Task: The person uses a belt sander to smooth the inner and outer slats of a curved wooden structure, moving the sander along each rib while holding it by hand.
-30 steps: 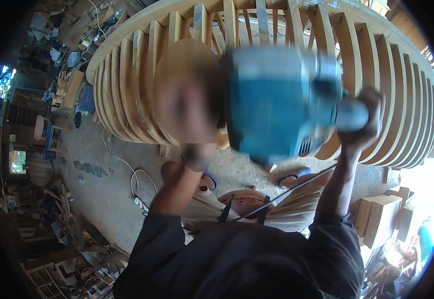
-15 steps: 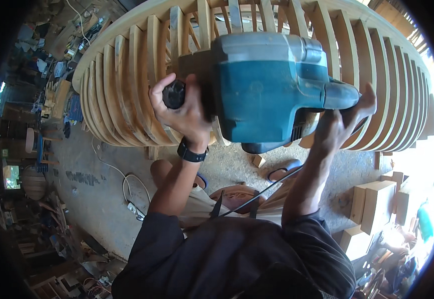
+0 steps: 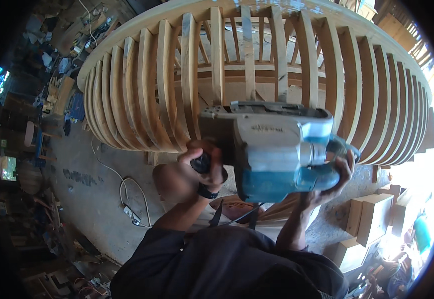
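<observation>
Head view: planer held up against ribbed hull frame

Both hands on teal-and-grey electric planer (image 3: 277,149). Left hand (image 3: 204,164) clenched around black front knob on planer's left side; right hand (image 3: 334,177) wrapped around rear handle on planer's right end. Planer sits just below the middle ribs of the curved wooden hull frame (image 3: 187,89), sole edge near the rib faces; contact not clear from here.

For a clean pass, probably: keep sole flat along one rib, follow the curve, steady pressure on front knob, mind the black power cord (image 3: 237,217) hanging below planer toward dark shirt.

Below hull frame, at its left: dusty concrete floor (image 3: 87,199) with white cable and plug strip (image 3: 132,212). Further left of frame: cluttered workshop, tools and scrap. Below frame at its right end: stacked wooden blocks (image 3: 371,219), strong daylight beyond
</observation>
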